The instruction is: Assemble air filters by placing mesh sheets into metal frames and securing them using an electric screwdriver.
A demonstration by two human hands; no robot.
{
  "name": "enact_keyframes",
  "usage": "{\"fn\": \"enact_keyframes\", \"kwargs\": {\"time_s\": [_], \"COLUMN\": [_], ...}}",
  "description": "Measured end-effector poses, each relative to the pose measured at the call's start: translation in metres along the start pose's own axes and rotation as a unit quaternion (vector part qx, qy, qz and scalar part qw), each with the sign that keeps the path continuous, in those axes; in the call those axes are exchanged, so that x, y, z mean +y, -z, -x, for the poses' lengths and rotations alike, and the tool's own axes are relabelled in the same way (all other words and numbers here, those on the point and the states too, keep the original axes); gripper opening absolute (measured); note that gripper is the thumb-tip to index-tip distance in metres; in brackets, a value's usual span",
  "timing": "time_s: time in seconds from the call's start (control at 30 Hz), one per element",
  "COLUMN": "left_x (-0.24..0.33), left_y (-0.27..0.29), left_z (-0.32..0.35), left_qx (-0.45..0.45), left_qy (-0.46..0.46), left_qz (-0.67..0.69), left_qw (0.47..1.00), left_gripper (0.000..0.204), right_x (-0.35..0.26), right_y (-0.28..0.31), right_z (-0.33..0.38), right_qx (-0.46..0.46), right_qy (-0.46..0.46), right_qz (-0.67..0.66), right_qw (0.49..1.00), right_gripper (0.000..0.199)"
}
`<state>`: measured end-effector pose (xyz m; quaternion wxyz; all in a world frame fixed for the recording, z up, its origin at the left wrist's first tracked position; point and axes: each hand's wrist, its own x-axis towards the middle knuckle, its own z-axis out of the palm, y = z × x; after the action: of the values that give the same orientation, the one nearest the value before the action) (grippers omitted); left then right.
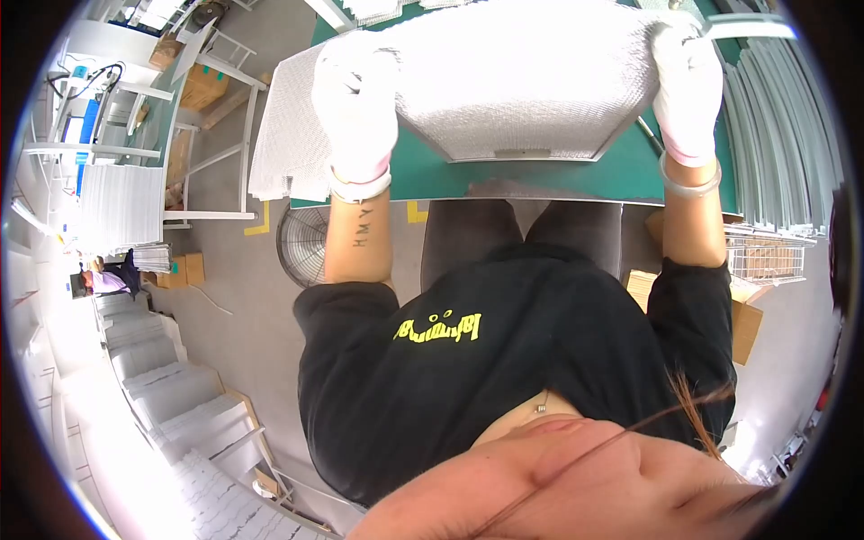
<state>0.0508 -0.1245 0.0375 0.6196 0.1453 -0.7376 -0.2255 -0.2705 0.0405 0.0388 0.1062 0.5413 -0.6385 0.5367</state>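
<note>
At twelve o'clock from my chest, over the smooth green table [432, 183], I hold a broad, silvery-white panel [531, 81] with fine, mesh-like texture and a thin straight rim, my gloved left hand [357, 99] at eleven and right hand [688, 90] at one both curled closed on its sides.

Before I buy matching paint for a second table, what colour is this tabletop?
Green; the tabletop shows best in the head view.

Over the green worktop [423, 175], your gloves [358, 108] are white, your sheet [531, 81] silvery-white with a fine mesh pattern.
</note>
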Motion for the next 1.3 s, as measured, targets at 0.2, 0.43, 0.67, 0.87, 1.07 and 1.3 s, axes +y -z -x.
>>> {"fn": "enact_keyframes", "kwargs": {"time_s": [0.2,0.43,0.67,0.87,1.07,1.3], "left_x": [0.016,-0.012,-0.056,-0.03,0.029,-0.008], "left_y": [-0.014,-0.029,-0.009,0.005,0.001,-0.014], "left_z": [0.007,0.095,0.183,0.119,0.004,0.02], "left_qx": [-0.015,-0.051,-0.255,-0.328,-0.096,-0.028], "left_qy": [-0.006,0.207,0.212,0.296,0.148,0.071], "left_qz": [0.078,0.069,-0.211,-0.015,0.071,0.0], "left_qw": [0.997,0.975,0.919,0.897,0.982,0.997], "left_gripper": [0.004,0.046,0.033,0.034,0.019,0.007], "right_x": [0.006,0.001,0.024,0.024,-0.04,-0.034], "right_y": [0.001,-0.012,-0.012,-0.003,-0.011,0.02], "right_z": [0.029,0.023,0.019,0.027,0.015,0.002], "right_qx": [0.065,0.103,0.111,0.094,0.148,0.036], "right_qy": [-0.04,-0.048,-0.066,-0.065,0.015,0.039], "right_qz": [-0.186,-0.116,-0.203,-0.177,-0.18,-0.152], "right_qw": [0.979,0.987,0.971,0.978,0.972,0.987], "right_gripper": [0.023,0.014,0.02,0.021,0.057,0.092]}}
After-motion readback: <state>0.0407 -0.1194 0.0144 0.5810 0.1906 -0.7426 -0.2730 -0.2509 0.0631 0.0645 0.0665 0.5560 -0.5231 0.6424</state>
